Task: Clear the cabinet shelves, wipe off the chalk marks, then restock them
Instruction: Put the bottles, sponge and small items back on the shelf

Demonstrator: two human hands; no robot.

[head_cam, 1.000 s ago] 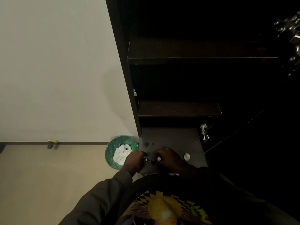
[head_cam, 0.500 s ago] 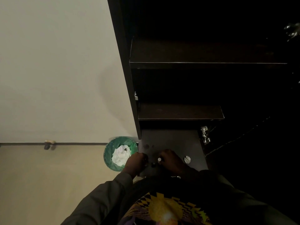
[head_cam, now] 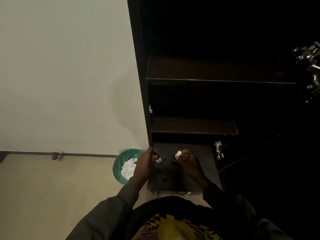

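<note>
Left hand (head_cam: 144,164) curled round a small dark item with a white tip (head_cam: 158,159), grip clamped on it, white end poking out toward the right. Right hand (head_cam: 188,161) likewise curled, grip pinching a second small item with a white cap (head_cam: 177,153) up at the fingertips; dark body of it just below, too dim to make out. Between the two grips, a narrow gap over the dark surface. Under both, the grey-black bottom shelf (head_cam: 199,181) of the cabinet, with a tiny dark object (head_cam: 164,179) lying nearer the body than the grips and between the wrists. Left of the left grip, touching the cabinet's side in view, a green-lined waste bin (head_cam: 119,164) holding crumpled white tissue (head_cam: 129,168). Beyond the grips, farther into the cabinet, a middle shelf (head_cam: 194,126) and above it an upper shelf (head_cam: 220,73), both dark brown. Right of the right grip, metal hinges (head_cam: 218,150) on the cabinet edge; more hinge hardware (head_cam: 310,66) far up to the right. Far left of the grips, pale wall, dark skirting line, and a small doorstop (head_cam: 57,153) on the beige floor. Nearest the camera, dark sleeves and a patterned yellow-black shirt.
</note>
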